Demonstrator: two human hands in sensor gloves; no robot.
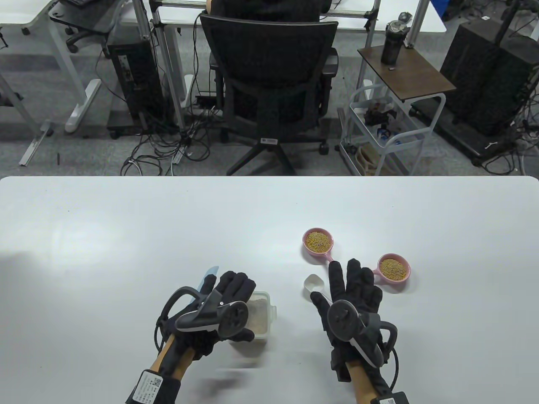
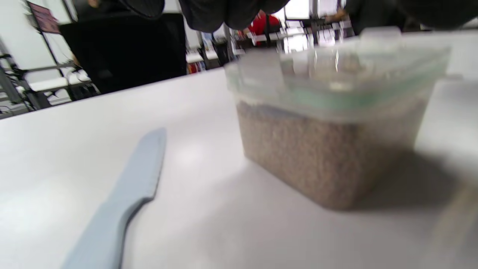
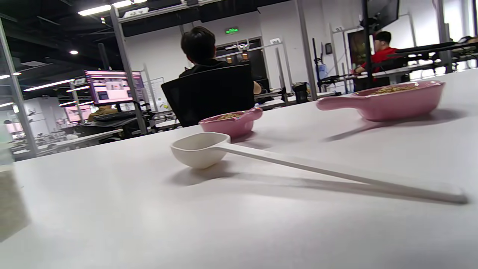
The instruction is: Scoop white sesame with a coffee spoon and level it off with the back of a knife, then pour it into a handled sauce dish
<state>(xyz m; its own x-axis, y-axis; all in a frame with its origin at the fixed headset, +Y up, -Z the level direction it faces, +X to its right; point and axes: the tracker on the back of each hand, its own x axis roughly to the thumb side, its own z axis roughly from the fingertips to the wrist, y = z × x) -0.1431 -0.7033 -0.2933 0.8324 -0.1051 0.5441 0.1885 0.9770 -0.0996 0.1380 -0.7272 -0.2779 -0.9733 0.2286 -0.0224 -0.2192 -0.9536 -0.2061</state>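
A clear plastic tub of white sesame (image 1: 261, 314) is covered by the loosely extended fingers of the left hand (image 1: 219, 313), a pale blue plastic knife (image 2: 119, 201) lies just left, while the right hand (image 1: 351, 301), fingers spread, is held over the white long-handled coffee spoon (image 3: 231, 151) near two pink handled sauce dishes (image 1: 318, 243).

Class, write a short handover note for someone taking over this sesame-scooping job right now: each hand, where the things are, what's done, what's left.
Left hand: over the sesame container, grip unclear; its lid looks on.
Right hand: open, fingers flat above the coffee spoon, which lies empty on the table.
Knife: flat on the table, left of the container.
Two pink handled sauce dishes: right of centre, both holding grains.
Done: nothing of this scoop.
Left: open container, scoop, level with knife back, pour.
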